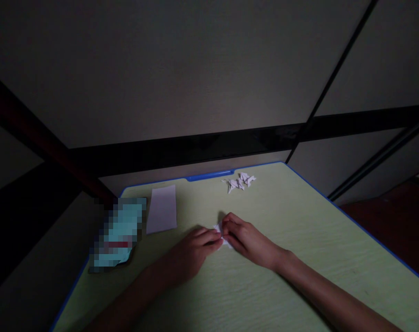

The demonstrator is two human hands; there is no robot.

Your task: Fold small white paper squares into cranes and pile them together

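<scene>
A small piece of folded white paper is held low over the middle of the table, mostly covered by fingers. From the left, my left hand pinches its edge between thumb and fingers. My right hand has its fingers curled closed on the other side of the same paper. The two hands nearly meet. How the paper is folded under the fingertips is hidden. Farther back lie folded white paper figures, close together.
The light green table has a blue rim and a blue handle at its far edge. A stack of white paper lies at left, beside a pixelated phone-like object. Behind the table rises a panelled wardrobe.
</scene>
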